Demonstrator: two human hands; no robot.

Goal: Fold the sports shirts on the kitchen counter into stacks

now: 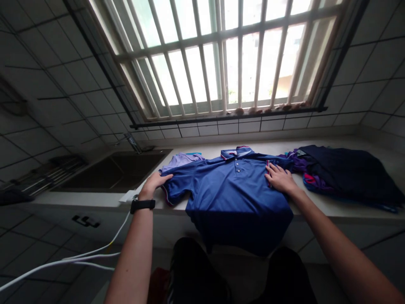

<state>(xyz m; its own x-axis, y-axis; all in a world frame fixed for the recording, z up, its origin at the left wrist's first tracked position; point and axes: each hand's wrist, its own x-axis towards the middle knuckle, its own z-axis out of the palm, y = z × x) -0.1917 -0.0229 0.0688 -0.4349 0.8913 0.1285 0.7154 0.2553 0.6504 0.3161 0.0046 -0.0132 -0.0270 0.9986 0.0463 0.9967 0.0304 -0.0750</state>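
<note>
A blue short-sleeved polo shirt [218, 185] lies front up on the counter, its striped collar toward the window and its lower part hanging over the front edge. At its left sleeve is my left hand [155, 182], the thumb over the cloth and the other fingers partly hidden, closed on the sleeve. My right hand [280, 178] rests on the shirt's right side with fingers spread, over the red-and-white striped cuff, which is folded in onto the body. Behind the left sleeve lies a small light-purple cloth pile [183, 160].
A pile of dark and purple clothes [344, 173] lies on the counter [202, 147] to the right. On the left is a dark sink [110, 171] with a faucet [133, 142]. White cables [91, 256] with a white plug piece hang near my left wrist. A barred window stands behind.
</note>
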